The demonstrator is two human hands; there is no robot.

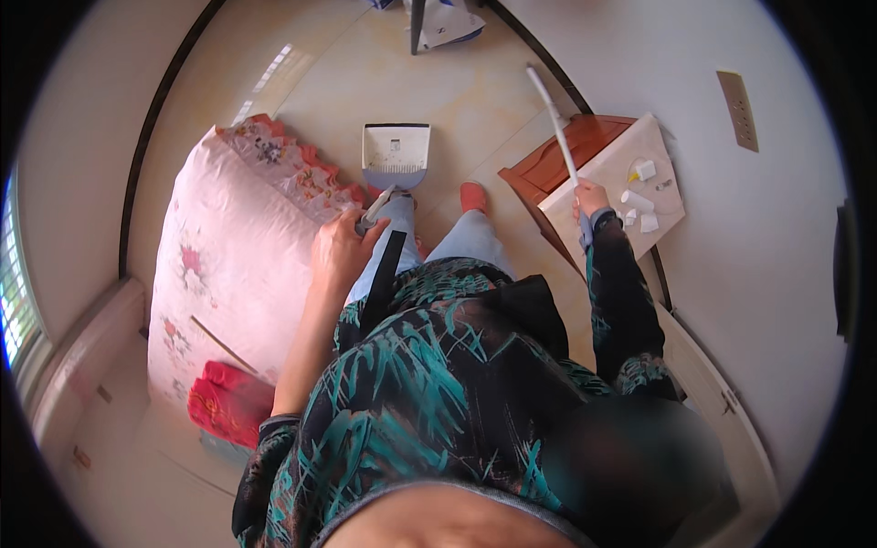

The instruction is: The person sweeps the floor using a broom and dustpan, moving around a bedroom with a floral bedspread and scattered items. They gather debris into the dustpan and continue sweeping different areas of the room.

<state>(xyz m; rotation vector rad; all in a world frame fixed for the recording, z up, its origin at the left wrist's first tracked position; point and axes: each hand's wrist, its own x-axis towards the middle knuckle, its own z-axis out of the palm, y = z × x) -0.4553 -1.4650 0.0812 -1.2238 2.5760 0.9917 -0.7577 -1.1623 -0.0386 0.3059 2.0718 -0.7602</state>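
My left hand (346,243) grips the upright handle (377,209) of a dustpan. The white and grey dustpan (395,154) stands in front of my feet, with a row of comb teeth and dark specks of debris inside. On the other side, my right hand (590,198) is closed around a long white pole (556,127), with a grey grip at its near end. The pole points forward and away from me above the tiled floor. No broom head can be made out at its far end. A reddish-brown wooden nightstand (575,147) stands beside the right hand.
A bed with a pink floral cover (233,226) borders my left side, with a folded red cloth (229,404) by it. The nightstand top holds a white plug adapter (644,170), a white cylinder (637,201) and paper scraps (648,222). A bag (449,26) lies ahead near a dark leg (416,31).
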